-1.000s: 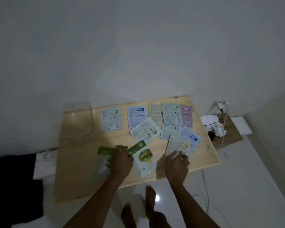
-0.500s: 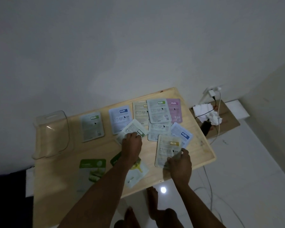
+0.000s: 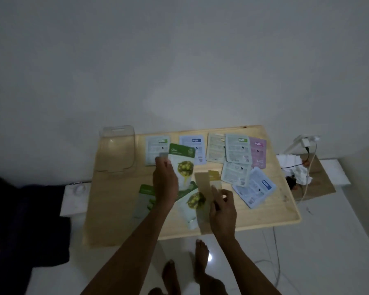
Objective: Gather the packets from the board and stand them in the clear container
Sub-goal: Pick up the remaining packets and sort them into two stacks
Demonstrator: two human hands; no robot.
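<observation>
A clear container [image 3: 117,150] stands at the back left of the wooden board [image 3: 264,216]. Several packets lie face down along the back and right, among them a pink one [image 3: 258,153] and a blue-labelled one [image 3: 255,188]. My left hand [image 3: 165,180] holds a green olive packet [image 3: 182,165] raised, face up, over the board's middle. My right hand [image 3: 223,207] grips a yellow-topped packet [image 3: 210,180], blurred and tilted. Another olive packet [image 3: 192,206] and a green packet [image 3: 145,199] lie near the front.
To the right of the board are a brown cardboard sheet [image 3: 324,184], a crumpled white cloth [image 3: 296,167], cables and a plug strip [image 3: 305,141]. Dark fabric [image 3: 19,220] lies on the left. My bare feet [image 3: 200,265] stand on the white floor below the front edge.
My left hand took the face-down packet from the middle and lifted it, showing its olive front. My right hand raised the yellow-topped packet off the board. The view shifted.
</observation>
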